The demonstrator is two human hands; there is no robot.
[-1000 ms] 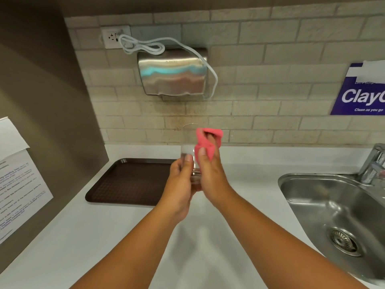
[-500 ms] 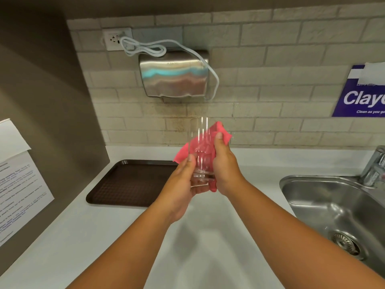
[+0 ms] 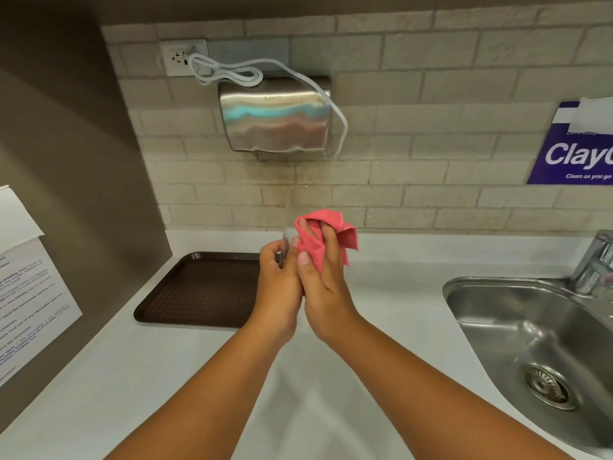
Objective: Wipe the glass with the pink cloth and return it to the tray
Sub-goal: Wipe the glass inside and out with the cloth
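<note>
A clear drinking glass point(image 3: 300, 207) is held upright above the white counter, its rim faint against the tiled wall. My left hand point(image 3: 280, 287) grips its lower part from the left. My right hand point(image 3: 323, 287) presses a bunched pink cloth point(image 3: 326, 239) against the right side of the glass, fingers wrapped in the fabric. The glass's base is hidden behind both hands. The brown tray point(image 3: 195, 290) lies flat on the counter, just left of my hands, with nothing on it.
A steel sink point(image 3: 530, 343) with a tap point(image 3: 593, 263) sits at the right. A metal hand dryer point(image 3: 275, 121) hangs on the wall above the glass. Paper notices point(image 3: 30, 287) are stuck on the left wall, a purple sign point(image 3: 574, 151) on the right.
The cloth was spread behind the glass half a second ago; it is now bunched in my right hand against the glass's right side. Both hands stay close together at the same spot.
</note>
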